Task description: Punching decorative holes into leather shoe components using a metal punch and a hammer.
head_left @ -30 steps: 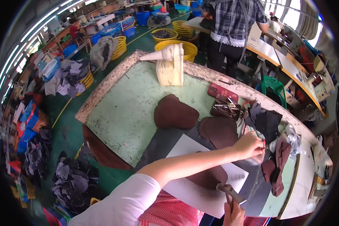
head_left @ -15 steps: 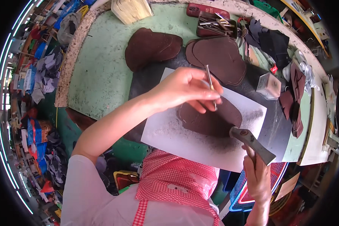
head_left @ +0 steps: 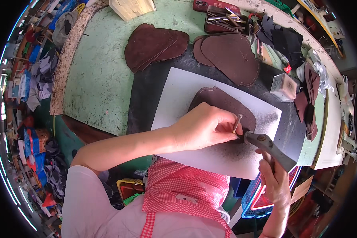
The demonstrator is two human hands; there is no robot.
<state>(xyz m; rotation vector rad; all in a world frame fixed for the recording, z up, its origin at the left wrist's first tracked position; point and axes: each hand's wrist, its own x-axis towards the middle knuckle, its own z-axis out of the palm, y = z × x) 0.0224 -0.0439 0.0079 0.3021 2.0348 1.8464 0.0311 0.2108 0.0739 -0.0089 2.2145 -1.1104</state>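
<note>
My left hand (head_left: pixel 210 126) pinches a slim metal punch (head_left: pixel 237 123), held nearly upright over a dark brown leather piece (head_left: pixel 222 97). The hand and wrist cover the piece's lower left part, and the punch's tip is hard to make out against the leather. In my right hand (head_left: pixel 274 180) is a hammer (head_left: pixel 271 148), gripped by its handle. Its head hangs just right of the punch, by the leather's lower right edge. Under the leather lies a white sheet (head_left: pixel 174 91), speckled with dark dust at the right and below.
A dark mat (head_left: pixel 146 89) lies beneath the sheet. Stacked brown leather pieces (head_left: pixel 156 45) sit at the back left, and more leather pieces (head_left: pixel 230 57) lie behind the sheet. Beyond stands a tin of metal tools (head_left: pixel 226 22). A clear box (head_left: pixel 283 87) is at the right.
My left hand has lowered the punch toward the leather's lower right edge, moving nearer to me and slightly right. The hammer has shifted slightly to the right.
</note>
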